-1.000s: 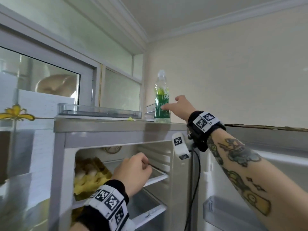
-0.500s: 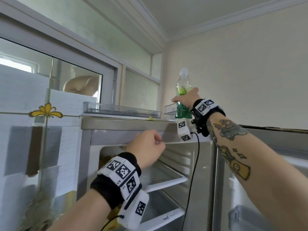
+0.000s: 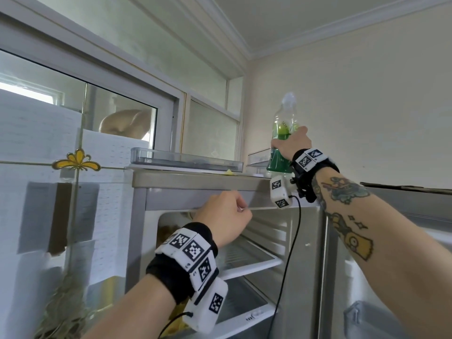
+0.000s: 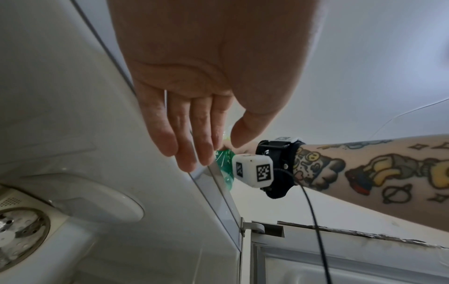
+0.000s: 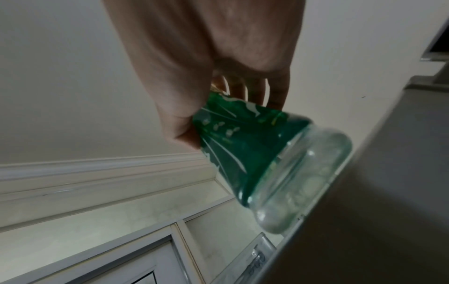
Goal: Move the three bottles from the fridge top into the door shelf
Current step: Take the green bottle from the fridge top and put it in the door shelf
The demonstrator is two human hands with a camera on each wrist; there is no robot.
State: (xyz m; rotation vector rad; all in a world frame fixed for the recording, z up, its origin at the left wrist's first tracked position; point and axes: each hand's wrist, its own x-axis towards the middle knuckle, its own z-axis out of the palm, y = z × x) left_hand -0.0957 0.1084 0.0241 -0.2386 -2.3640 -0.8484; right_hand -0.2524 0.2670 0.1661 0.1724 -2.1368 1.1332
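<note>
The right hand [image 3: 292, 143] is up high at the back corner of the fridge top [image 3: 195, 178], and its fingers [image 5: 274, 92] and thumb are wrapped round the middle of the green bottle [image 3: 281, 145]. It holds the bottle round the fat part, which I think is the best place for a good hold on a tall thing. In the right wrist view the bottle leans, and its clear bottom is just at the edge of the fridge top; I cannot tell if it is touching or already lifted. Only this one bottle shows up there, so I guess it may be the last one. The left hand [image 3: 223, 216] holds nothing. It floats in front of the fridge, just under the top edge, with its fingers [image 4: 184, 138] hanging loose and a bit bent. Next to the bottle lies a long clear tray [image 3: 186, 160], so the bottle should come out toward the person, not sideways. The fridge stands open, and the door shelf [image 3: 367, 319] is low down on the right. There is lots of open room between the top and that shelf. The black cable [image 3: 292, 245] hangs from the right wrist and could catch on the way down.
</note>
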